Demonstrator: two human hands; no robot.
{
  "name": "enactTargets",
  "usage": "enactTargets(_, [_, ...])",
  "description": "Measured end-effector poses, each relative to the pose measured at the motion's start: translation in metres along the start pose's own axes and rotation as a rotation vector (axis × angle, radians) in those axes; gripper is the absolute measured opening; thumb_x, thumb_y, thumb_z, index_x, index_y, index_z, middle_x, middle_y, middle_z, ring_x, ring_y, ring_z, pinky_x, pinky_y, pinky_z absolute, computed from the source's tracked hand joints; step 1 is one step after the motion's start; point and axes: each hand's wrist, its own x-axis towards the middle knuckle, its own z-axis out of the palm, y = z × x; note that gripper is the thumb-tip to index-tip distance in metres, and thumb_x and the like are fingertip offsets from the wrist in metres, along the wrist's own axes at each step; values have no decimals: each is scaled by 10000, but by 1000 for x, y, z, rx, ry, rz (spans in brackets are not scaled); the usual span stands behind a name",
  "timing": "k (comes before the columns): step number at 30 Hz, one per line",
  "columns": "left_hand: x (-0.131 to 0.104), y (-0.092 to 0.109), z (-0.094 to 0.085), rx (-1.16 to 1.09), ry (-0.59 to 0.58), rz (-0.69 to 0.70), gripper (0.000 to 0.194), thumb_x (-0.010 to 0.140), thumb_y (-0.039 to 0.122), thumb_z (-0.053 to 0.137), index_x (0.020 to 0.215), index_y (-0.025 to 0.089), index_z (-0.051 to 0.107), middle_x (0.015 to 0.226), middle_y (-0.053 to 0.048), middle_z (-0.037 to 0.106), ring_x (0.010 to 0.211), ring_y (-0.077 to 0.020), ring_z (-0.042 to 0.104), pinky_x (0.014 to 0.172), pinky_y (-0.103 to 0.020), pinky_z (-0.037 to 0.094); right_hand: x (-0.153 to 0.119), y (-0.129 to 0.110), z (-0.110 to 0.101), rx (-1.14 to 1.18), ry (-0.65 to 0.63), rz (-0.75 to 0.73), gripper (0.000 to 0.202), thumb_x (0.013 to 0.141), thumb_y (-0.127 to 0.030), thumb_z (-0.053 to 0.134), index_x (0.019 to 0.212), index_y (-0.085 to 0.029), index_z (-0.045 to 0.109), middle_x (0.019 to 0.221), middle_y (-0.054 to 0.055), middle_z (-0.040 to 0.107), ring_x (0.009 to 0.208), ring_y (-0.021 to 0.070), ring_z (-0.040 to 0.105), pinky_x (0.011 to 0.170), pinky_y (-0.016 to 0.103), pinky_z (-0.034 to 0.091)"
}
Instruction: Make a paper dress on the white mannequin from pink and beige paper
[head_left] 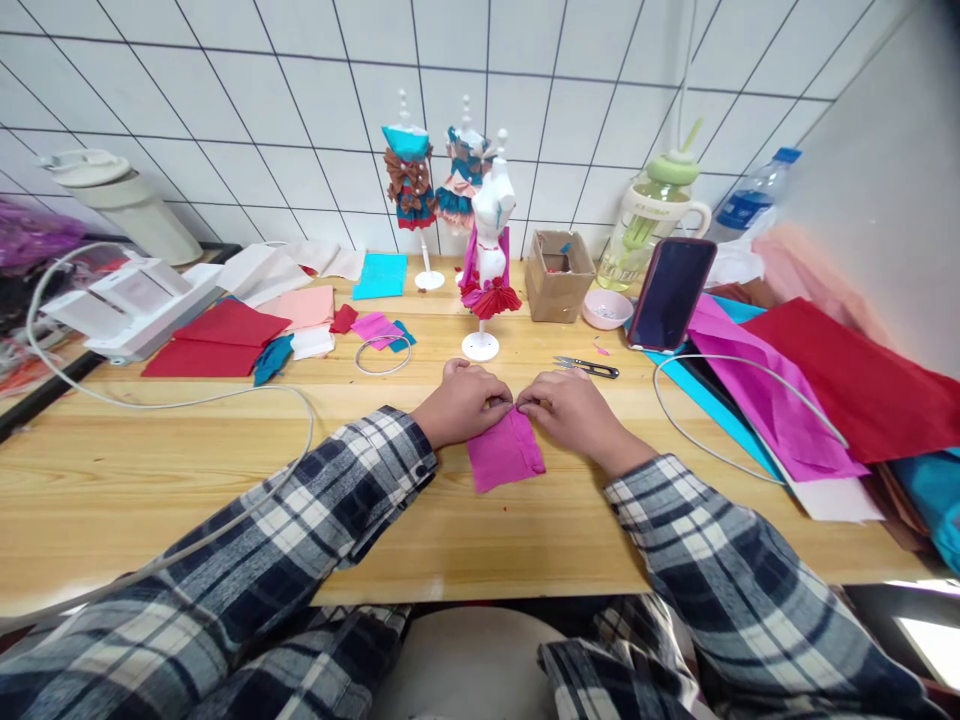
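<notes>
Pinching the pink cloth (501, 458), I am clamping its far edge in the fingertips of my left hand (463, 403) and right hand (576, 412), inward from the middle of the tabletop's (525, 550) front edge. A fold is showing along one side; the remainder is lying unfolded.

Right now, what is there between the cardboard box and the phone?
A pink bowl; the green-lidded bottle stands behind it. The head view shows both.

- Your single view looks from your head, forward and steeply down over the table (225, 470).
- Your left hand (466, 402) and right hand (568, 410) lie close, near mid-view.
- The tiled wall (300, 130) stands farther off.
</notes>
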Motion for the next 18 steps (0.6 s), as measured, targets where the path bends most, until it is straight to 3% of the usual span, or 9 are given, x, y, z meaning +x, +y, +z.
enactTargets(8, [0, -2, 1, -21, 17, 7, 143, 834, 302, 594, 809, 248, 725, 817, 5, 726, 884, -186, 606, 953, -459, 183, -3, 1, -4, -103, -25, -84, 174, 912, -312, 593, 921, -290, 765, 852, 23, 726, 830, 186, 591, 762, 361, 268])
enactTargets(13, [0, 2, 1, -28, 76, 6, 110, 781, 258, 606, 749, 229, 707, 746, 19, 706, 847, -178, 605, 965, -455, 196, -4, 4, -3, 34, -30, -100, 180, 906, -300, 600, 964, -298, 771, 857, 26, 751, 846, 186, 625, 788, 354, 334])
enactTargets(15, [0, 3, 0, -26, 99, 8, 101, 765, 246, 606, 731, 225, 699, 729, 22, 697, 838, -177, 602, 969, -455, 200, -4, 6, -2, 172, -20, -31, 162, 878, -270, 628, 940, -284, 777, 854, 19, 758, 819, 173, 642, 759, 320, 390])
enactTargets(18, [-1, 4, -2, -17, 109, 12, 99, 754, 240, 604, 714, 222, 693, 722, 20, 693, 836, -178, 599, 970, -458, 206, -3, 11, -1, 380, 29, 198, 131, 822, -234, 662, 868, -248, 783, 837, 20, 762, 744, 162, 655, 683, 281, 449])
